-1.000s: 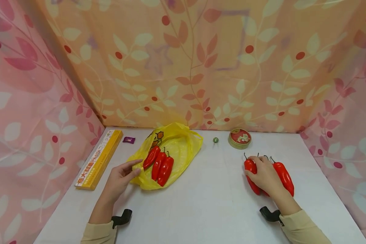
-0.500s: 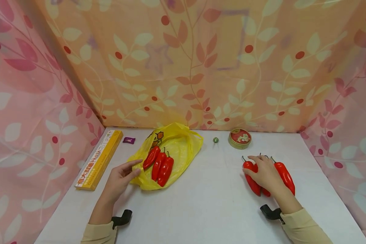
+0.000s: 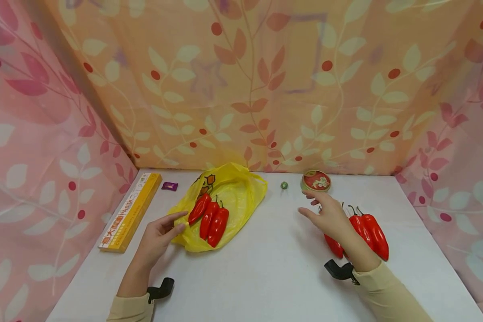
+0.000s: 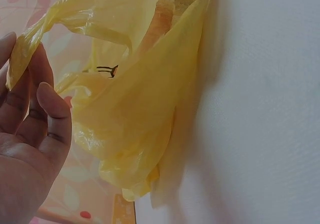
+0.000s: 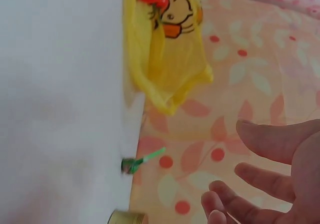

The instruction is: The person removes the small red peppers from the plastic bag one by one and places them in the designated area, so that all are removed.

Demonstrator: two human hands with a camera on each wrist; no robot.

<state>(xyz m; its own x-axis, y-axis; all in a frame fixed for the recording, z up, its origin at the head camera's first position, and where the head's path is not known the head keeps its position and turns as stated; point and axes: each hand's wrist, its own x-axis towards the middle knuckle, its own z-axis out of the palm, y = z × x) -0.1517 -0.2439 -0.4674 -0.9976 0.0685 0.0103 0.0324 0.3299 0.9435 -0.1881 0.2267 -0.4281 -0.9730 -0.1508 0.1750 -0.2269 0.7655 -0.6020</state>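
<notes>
My left hand [image 3: 156, 239] holds the left edge of a yellow plastic bag [image 3: 241, 197]; in the left wrist view, a fold of the yellow plastic bag [image 4: 135, 108] passes between its fingers. Three red chili peppers [image 3: 209, 220] lie side by side on the bag, stems pointing away. My right hand [image 3: 330, 215] hovers with fingers spread and holds nothing; the right wrist view also shows the right hand [image 5: 270, 179] with nothing in it. Beneath and beside it lie more red chili peppers [image 3: 375, 237], partly hidden by the hand and forearm.
A yellow pasta box [image 3: 130, 212] lies at the left, near a small purple wrapped candy [image 3: 170, 186]. Toward the back are a green lollipop [image 5: 131, 165] and a round red-topped tin [image 3: 316, 180]. Patterned curtains [image 3: 241, 89] enclose the white table [image 3: 257, 286].
My right hand has left the right-hand peppers, rising and moving left with spread fingers. The peppers there shifted slightly beforehand. The left hand and bag stay put.
</notes>
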